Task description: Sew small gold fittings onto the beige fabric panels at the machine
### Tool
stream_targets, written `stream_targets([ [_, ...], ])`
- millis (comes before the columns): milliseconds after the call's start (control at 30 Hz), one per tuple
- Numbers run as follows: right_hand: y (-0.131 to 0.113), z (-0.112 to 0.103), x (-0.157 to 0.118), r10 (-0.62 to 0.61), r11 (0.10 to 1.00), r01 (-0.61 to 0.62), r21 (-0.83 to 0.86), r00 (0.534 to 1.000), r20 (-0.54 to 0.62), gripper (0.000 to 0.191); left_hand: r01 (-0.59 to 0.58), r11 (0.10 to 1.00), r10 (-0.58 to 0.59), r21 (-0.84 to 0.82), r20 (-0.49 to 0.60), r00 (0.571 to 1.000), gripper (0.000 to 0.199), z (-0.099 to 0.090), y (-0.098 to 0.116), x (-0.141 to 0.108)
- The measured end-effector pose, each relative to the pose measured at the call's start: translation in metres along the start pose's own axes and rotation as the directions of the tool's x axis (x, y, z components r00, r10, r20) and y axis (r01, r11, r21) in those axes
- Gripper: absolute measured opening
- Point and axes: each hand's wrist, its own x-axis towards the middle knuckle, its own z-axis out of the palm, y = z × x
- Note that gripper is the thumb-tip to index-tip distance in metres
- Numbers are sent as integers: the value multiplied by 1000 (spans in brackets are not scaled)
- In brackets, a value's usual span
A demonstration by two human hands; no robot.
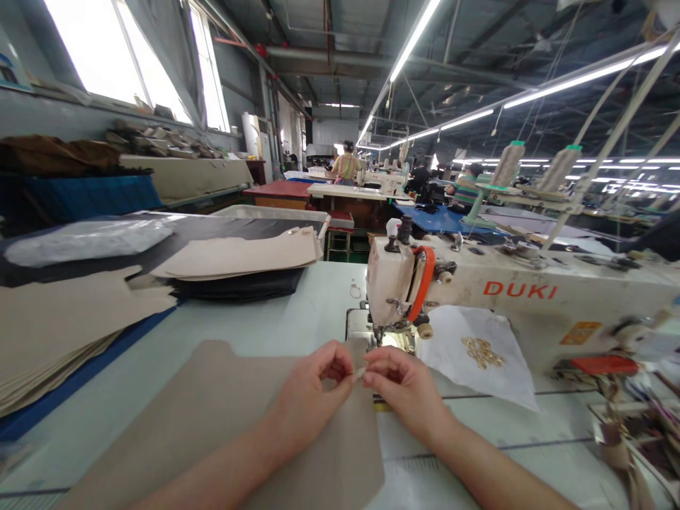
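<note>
From the head view, our left hand [319, 382] and right hand [402, 386], fingertips pinched close, both grip a small strip [360, 372] just in front of the machine [462, 283], the panel [234, 411] lying to its front left. We should keep the strip flat and untwisted, fingertips clear of the needle [379, 336].

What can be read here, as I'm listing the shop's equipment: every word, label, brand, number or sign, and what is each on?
"DUKI", in orange-red letters on the near sewing machine.
Orange-yellow sticker on that same machine: too blurred to read.
Red marking on the white machine farther back: too small to read.
Scale marks on the table: no number can be made out.
</note>
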Motion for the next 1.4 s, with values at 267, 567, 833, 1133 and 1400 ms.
stream_targets([
  [267, 6, -6, 0, 28, 998, -25, -56, 999, 46, 17, 38, 997, -35, -65, 50, 998, 15, -1, -8, 2],
  [567, -2, -6, -3, -75, 970, 78, -229, 997, 22, 9, -4, 989, -9, 148, 91, 996, 15, -2, -6, 3],
  [833, -8, -7, -5, -188, 868, 183, -461, 982, 36, 11, -21, 981, 1, 191, 108, 994, 15, -1, -6, 1],
  [1133, -8, -8, -4, -149, 877, 167, -451, 986, 76, 11, -81, 951, 47, 300, 118, 992, 17, 1, -6, -1],
  [1400, -5, -11, -4, -74, 920, 79, -383, 997, 29, 9, -117, 891, 52, 439, 157, 986, 19, 0, -8, 0],
])
